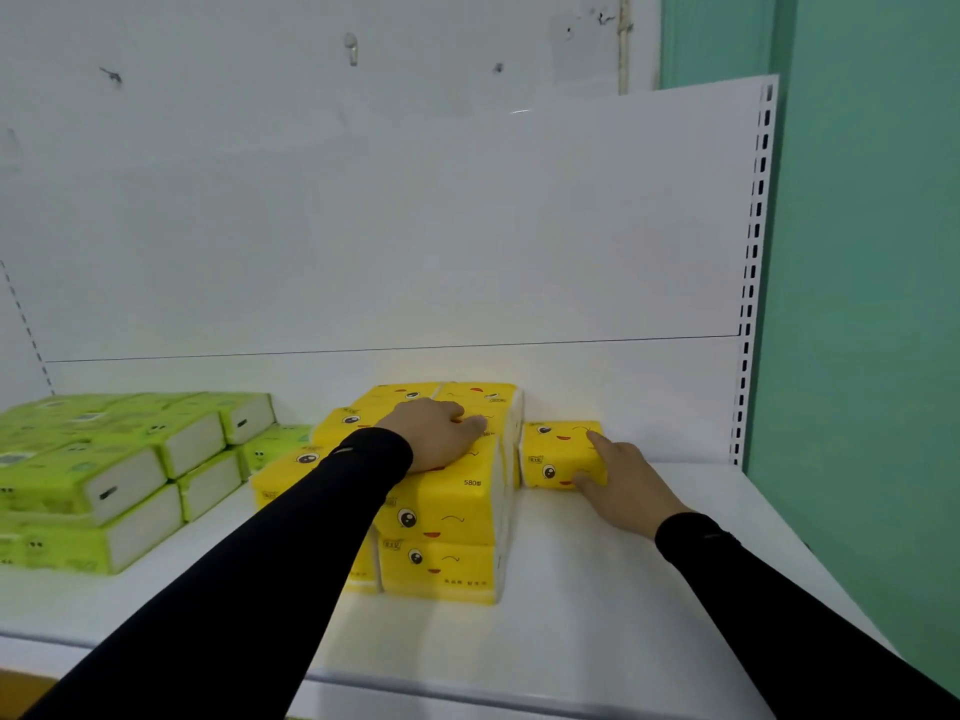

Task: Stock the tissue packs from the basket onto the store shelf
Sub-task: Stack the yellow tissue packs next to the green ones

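My left hand (436, 433) lies flat, fingers relaxed, on top of the stacked yellow tissue packs (441, 517). My right hand (621, 480) pinches a single yellow pack (558, 452) between thumb and forefinger, just beside the stack's right side on the white shelf (597, 589). Green packs (104, 470) sit further left.

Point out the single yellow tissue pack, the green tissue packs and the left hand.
single yellow tissue pack (558, 449), head view, top face.
green tissue packs (88, 459), head view, top of stack.
left hand (436, 433), head view, back of hand.
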